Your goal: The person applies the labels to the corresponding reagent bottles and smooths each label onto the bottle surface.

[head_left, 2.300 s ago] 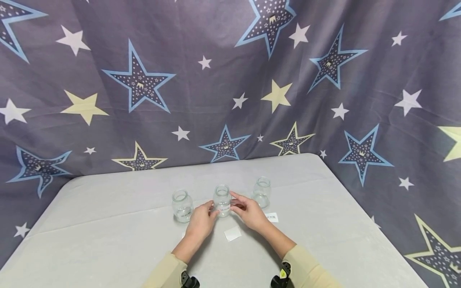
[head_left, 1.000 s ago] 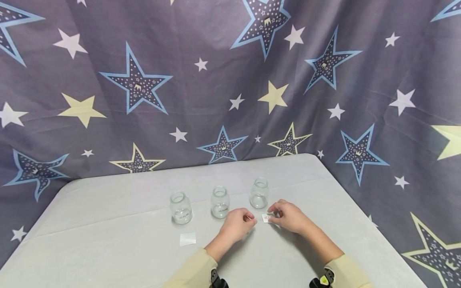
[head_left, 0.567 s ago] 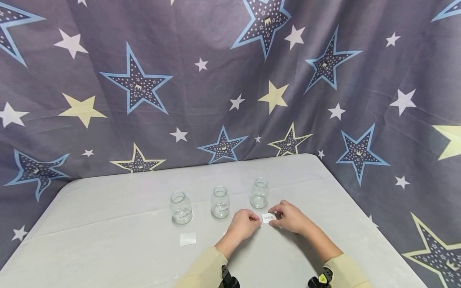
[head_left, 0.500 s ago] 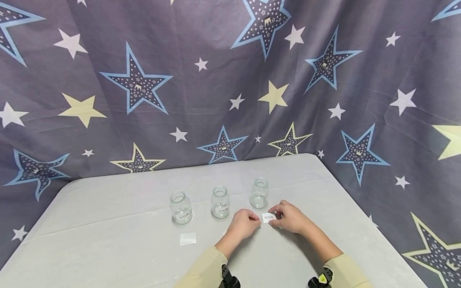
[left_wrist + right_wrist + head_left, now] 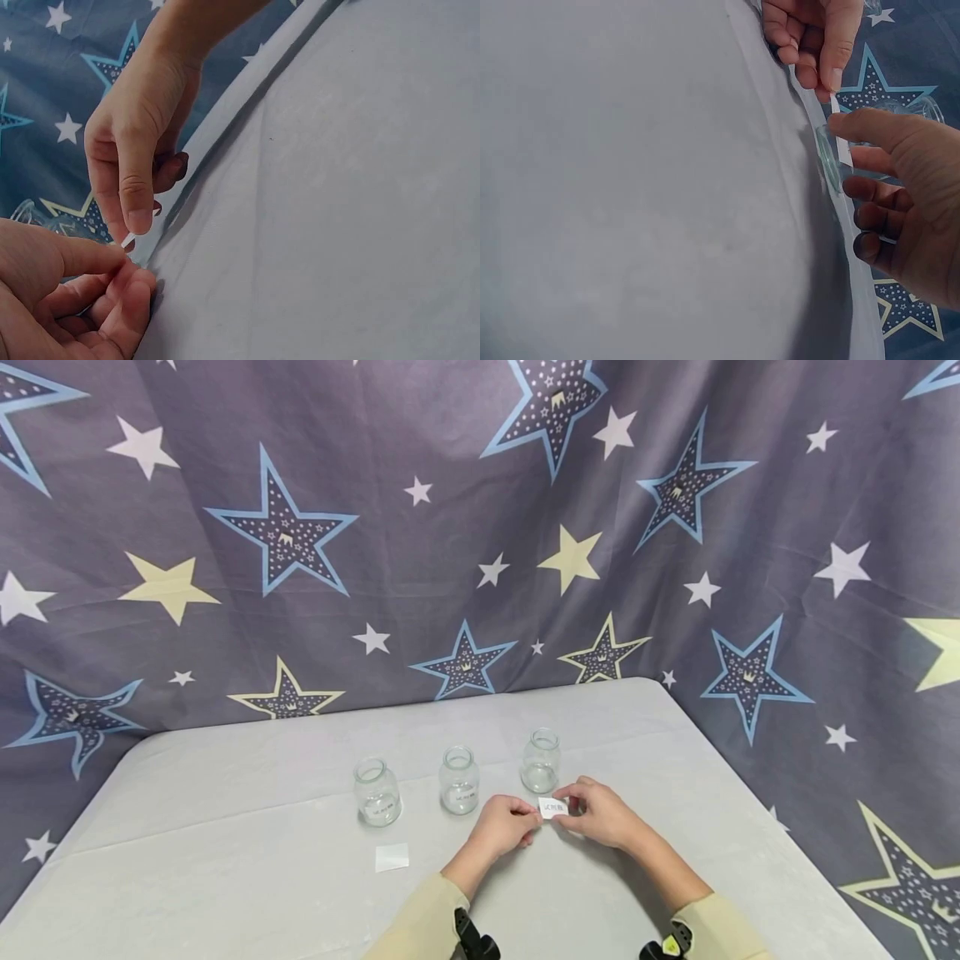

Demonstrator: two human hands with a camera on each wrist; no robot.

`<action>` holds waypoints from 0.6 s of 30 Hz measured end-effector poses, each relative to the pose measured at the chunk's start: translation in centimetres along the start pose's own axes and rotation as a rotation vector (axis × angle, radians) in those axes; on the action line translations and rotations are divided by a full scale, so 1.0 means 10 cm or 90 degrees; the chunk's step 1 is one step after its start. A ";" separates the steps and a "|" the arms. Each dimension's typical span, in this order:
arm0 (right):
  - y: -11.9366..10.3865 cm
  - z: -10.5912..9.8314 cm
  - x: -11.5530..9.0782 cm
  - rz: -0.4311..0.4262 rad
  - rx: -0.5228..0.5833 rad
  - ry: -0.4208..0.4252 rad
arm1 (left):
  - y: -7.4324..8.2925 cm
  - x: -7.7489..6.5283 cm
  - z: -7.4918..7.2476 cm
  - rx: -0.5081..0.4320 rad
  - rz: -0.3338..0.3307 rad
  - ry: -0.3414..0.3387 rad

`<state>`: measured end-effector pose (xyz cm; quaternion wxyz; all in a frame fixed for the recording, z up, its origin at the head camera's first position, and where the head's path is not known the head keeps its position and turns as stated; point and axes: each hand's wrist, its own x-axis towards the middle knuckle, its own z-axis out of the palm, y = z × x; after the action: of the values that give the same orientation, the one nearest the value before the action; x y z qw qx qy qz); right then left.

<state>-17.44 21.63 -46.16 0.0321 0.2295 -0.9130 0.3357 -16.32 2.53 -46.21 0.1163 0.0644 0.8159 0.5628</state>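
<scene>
Between my two hands a small white label (image 5: pixel 552 808) with dark printed characters is held raised and tilted. My right hand (image 5: pixel 602 813) pinches its right side between thumb and index finger. At the opposite end, my left hand (image 5: pixel 501 824) pinches the label's edge with its fingertips, as the right wrist view shows. Just behind the label stands a clear glass jar (image 5: pixel 542 760) with a bare front. To its left are a middle glass jar (image 5: pixel 459 777) and a left glass jar (image 5: pixel 377 793), each bearing a printed label low on its front.
A blank white slip of paper (image 5: pixel 392 857) lies in front of the left jar. The table (image 5: pixel 225 827) has a pale cloth cover. A grey star-patterned curtain (image 5: pixel 420 568) hangs behind it and along its right side.
Both hands left the middle jar and moved right to the label on the table. Since half a second ago, the label has risen and shifted slightly left, with my left fingertips now on its edge.
</scene>
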 end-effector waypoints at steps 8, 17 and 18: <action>-0.03 0.06 0.01 -0.012 0.003 0.029 | -0.02 0.00 0.00 -0.009 -0.002 0.008; -0.10 0.08 0.00 -0.029 0.006 0.130 | -0.02 0.00 0.00 -0.043 -0.006 0.015; -0.10 0.09 0.00 -0.029 0.005 0.130 | -0.02 0.00 0.00 -0.046 -0.005 0.013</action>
<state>-16.85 20.39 -46.27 0.1317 0.2152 -0.8980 0.3604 -16.34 2.48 -46.44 0.1123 0.0508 0.7964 0.5921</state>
